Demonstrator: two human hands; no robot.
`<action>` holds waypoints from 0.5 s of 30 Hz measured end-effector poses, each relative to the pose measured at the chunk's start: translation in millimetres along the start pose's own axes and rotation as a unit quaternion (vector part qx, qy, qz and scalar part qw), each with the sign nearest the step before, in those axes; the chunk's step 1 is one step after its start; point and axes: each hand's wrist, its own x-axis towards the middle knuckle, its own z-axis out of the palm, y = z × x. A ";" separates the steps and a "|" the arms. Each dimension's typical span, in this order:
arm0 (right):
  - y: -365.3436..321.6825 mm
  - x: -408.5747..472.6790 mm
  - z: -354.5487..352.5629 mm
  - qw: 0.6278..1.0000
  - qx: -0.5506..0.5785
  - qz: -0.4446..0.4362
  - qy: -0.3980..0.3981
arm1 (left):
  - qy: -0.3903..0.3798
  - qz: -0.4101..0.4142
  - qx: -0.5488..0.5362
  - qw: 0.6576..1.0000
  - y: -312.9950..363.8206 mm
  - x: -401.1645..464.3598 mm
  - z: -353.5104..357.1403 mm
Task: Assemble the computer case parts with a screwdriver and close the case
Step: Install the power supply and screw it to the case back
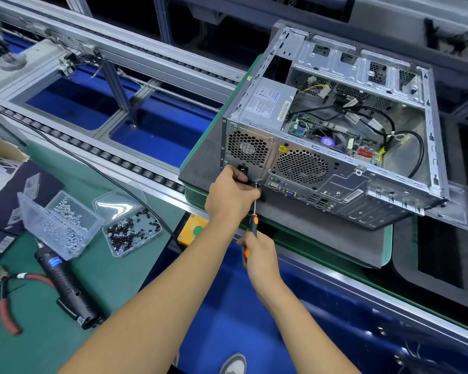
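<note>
Right hand (260,255) grips orange-black screwdriver (253,222), tip at rear lower corner of the open computer case (333,147) lying on a dark pallet (200,163). Left hand (231,194) pinches at the same corner, covering the screw spot. Left on green bench (114,271): two clear screw boxes (130,230), electric driver (65,284), red pliers (6,306), yellow button box (191,230).

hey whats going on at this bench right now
A person is screwing at the rear panel of an open computer case lying on its side. The right hand grips an orange-handled screwdriver, tip up at the panel's lower edge near the power supply. The left hand pinches at the tip there. The side panel is off, and trays of screws sit nearby.
</note>
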 end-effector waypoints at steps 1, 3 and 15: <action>-0.6 0.0 -0.2 1.000 0.006 0.004 -0.004 | 0.003 -0.001 0.001 1.000 -0.6 0.0 0.4; -1.6 -0.2 -0.5 0.999 0.040 0.016 -0.024 | 0.013 -0.004 0.000 1.000 -0.9 -0.4 1.8; 0.2 -12.6 9.0 0.996 0.075 -0.046 0.004 | 0.058 -0.020 0.001 0.998 -2.0 -5.7 8.8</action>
